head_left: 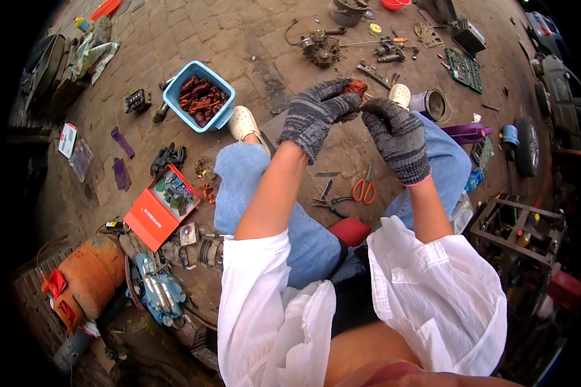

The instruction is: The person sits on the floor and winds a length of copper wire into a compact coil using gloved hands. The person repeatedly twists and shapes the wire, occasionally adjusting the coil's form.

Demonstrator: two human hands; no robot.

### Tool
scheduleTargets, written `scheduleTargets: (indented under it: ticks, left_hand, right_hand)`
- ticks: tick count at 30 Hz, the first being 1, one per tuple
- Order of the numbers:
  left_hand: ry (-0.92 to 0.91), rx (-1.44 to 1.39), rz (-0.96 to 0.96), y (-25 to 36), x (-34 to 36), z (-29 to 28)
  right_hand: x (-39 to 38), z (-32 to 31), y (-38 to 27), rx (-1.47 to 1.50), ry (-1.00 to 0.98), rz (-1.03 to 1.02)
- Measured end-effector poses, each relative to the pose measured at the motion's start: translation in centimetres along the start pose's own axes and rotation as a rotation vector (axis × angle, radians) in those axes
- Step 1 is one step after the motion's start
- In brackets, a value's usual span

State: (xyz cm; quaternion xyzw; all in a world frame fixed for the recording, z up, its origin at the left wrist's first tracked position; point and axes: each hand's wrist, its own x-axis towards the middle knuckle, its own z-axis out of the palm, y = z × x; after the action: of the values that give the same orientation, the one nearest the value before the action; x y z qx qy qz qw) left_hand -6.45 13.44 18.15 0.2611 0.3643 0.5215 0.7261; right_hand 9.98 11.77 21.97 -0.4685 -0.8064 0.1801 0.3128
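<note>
Both my hands wear grey-and-black striped knit gloves and are raised close together between my knees. My left hand (pixel 317 117) is closed on a reddish-brown bundle of copper wire (pixel 356 88), which sticks out past its fingertips. Just beside it, the fingers of my right hand (pixel 400 140) are curled and pressed together; whatever they grip is hidden. Below the hands, orange-handled scissors (pixel 364 190) lie on the ground next to a pair of pliers (pixel 330 206). Beyond my left foot stands a light blue bin (pixel 173 103) with dark red wire bundles (pixel 201 98) in it.
An open red box (pixel 150 220) of small parts lies left of my leg, near black gloves (pixel 168 158). Ahead are greasy metal parts (pixel 320 48) and a green socket set (pixel 464 69). A metal can (pixel 431 104) stands by my right knee; a metal frame (pixel 518 230) sits farther right.
</note>
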Motion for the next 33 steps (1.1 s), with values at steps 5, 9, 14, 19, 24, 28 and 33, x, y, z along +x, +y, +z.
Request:
scheduleTargets:
  ticks: [5, 9, 14, 19, 24, 28, 33]
  left_hand:
    - [0.019, 0.084, 0.024, -0.2, 0.0, 0.0]
    - [0.047, 0.141, 0.037, 0.2, -0.6, 0.2]
    - [0.047, 0.226, 0.08, 0.5, -0.8, 0.6]
    - [0.007, 0.327, 0.206, 0.8, -0.9, 0.1]
    - [-0.022, 0.4, 0.217, 0.4, -0.7, -0.1]
    - [-0.026, 0.482, 0.218, 0.3, -0.6, -0.1]
    - [0.026, 0.457, 0.204, 1.2, -0.8, 0.5]
  right_hand:
    - [0.6, -0.8, -0.9, -0.252, -0.033, -0.085]
    - [1.3, -1.3, -1.5, -0.317, -0.132, -0.074]
    - [0.9, -1.1, -0.4, -0.289, -0.15, -0.077]
    - [1.6, -1.9, 0.4, 0.616, -0.328, 0.38]
    - [1.9, -2.2, 1.4, 0.685, -0.47, 0.612]
    - [2.2, -2.3, 1.5, 0.561, -0.454, 0.566]
    - [1.5, -0.9, 1.8, 0.478, -0.237, 0.315]
